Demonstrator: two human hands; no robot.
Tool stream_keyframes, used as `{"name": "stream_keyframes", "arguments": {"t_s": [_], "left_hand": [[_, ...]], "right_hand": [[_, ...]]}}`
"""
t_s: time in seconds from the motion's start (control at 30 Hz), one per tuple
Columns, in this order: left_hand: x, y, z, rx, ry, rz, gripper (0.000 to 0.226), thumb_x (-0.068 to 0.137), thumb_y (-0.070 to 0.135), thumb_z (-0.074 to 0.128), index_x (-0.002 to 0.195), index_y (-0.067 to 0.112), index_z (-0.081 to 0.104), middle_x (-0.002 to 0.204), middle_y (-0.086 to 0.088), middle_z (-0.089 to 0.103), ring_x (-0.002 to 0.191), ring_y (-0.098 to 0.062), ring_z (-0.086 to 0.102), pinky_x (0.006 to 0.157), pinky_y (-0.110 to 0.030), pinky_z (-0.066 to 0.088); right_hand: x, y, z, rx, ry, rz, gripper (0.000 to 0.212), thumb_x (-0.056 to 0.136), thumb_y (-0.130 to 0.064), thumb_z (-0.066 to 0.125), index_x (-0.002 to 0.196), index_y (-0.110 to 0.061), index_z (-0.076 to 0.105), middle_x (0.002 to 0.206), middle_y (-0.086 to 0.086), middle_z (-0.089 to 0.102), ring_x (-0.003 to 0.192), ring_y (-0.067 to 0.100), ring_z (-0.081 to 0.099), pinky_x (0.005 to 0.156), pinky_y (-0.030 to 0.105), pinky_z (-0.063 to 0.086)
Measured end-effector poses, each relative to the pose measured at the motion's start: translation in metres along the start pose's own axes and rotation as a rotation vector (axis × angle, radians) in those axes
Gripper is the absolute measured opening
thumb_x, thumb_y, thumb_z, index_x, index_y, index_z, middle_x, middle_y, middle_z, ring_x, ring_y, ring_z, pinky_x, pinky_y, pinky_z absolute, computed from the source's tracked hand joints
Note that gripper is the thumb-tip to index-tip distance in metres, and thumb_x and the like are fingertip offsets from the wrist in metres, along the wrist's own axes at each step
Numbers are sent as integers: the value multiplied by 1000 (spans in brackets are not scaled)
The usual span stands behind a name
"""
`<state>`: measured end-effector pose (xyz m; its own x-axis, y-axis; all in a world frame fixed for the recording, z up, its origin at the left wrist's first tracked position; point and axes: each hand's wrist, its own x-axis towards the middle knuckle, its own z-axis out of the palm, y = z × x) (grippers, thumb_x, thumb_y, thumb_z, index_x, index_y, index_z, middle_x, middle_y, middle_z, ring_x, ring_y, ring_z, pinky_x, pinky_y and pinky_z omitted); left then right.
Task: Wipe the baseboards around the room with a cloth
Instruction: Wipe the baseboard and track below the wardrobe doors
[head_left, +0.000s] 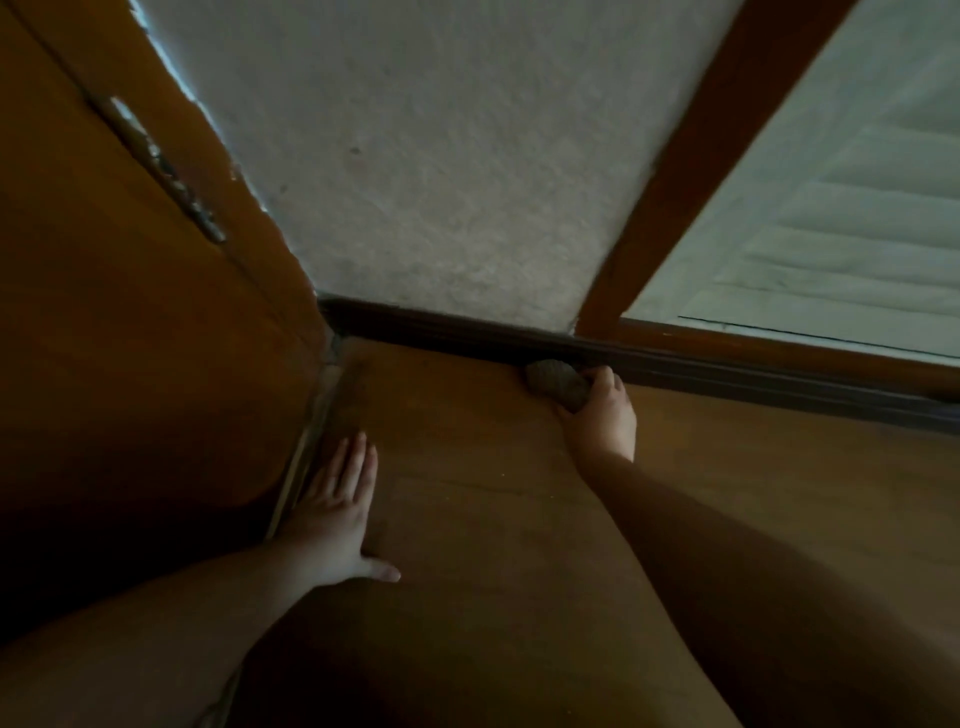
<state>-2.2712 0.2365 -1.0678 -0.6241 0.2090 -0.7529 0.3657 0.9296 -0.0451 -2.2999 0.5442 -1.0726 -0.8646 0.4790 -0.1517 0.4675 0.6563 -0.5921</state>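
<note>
Grey bunched cloth (557, 385), gripped in the right hand (600, 415), rubs the dark wooden baseboard (467, 332) mid-frame, left hand (337, 514) flat on the floor; next, probably a slide toward the corner.

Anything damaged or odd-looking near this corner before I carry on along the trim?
Yes: the orange-brown wooden door frame on the left has a ragged, chipped paint edge against the white textured wall. The right hand holds the grey-brown bunched cloth on the dark baseboard.

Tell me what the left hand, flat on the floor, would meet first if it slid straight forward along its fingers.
Probably the dark wooden baseboard near the corner; the left hand has only bare brown wooden floor ahead, though depth is unclear.
</note>
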Motion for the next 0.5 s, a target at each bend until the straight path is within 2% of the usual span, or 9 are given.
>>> {"name": "stream_keyframes", "arguments": {"t_s": [0.13, 0.27, 0.4, 0.5], "left_hand": [[3, 2, -1, 10, -25, -5, 151, 60, 92, 55, 132, 9, -49, 130, -8, -64, 134, -30, -43, 116, -44, -13], [6, 3, 0, 27, -39, -17, 152, 60, 92, 54, 132, 7, -49, 126, -7, -66, 132, -30, -45, 119, -47, -10], [4, 5, -2, 35, -32, -20, 151, 62, 90, 57, 137, 7, -45, 139, -14, -58, 139, -34, -39, 122, -50, -4], [2, 7, -4, 46, -18, -8, 148, 64, 87, 59, 139, 8, -41, 146, -18, -49, 144, -38, -32, 124, -51, -1]], "right_hand": [[2, 38, -29, -36, 70, 64, 45, 80, -20, 78, 118, -13, 55, 117, 9, 63, 110, 27, 60, 95, 44, 51], [4, 56, -48, -102, 120, 64, 45, 81, -16, 77, 120, -11, 55, 117, 10, 62, 111, 28, 59, 95, 43, 51], [-1, 58, -47, -167, 93, -80, 41, 84, -12, 74, 119, -10, 54, 117, 10, 60, 110, 27, 58, 95, 39, 50], [-5, 44, -40, -175, 14, -217, 42, 84, -19, 76, 120, -12, 56, 119, 9, 61, 111, 24, 58, 96, 37, 49]]}}
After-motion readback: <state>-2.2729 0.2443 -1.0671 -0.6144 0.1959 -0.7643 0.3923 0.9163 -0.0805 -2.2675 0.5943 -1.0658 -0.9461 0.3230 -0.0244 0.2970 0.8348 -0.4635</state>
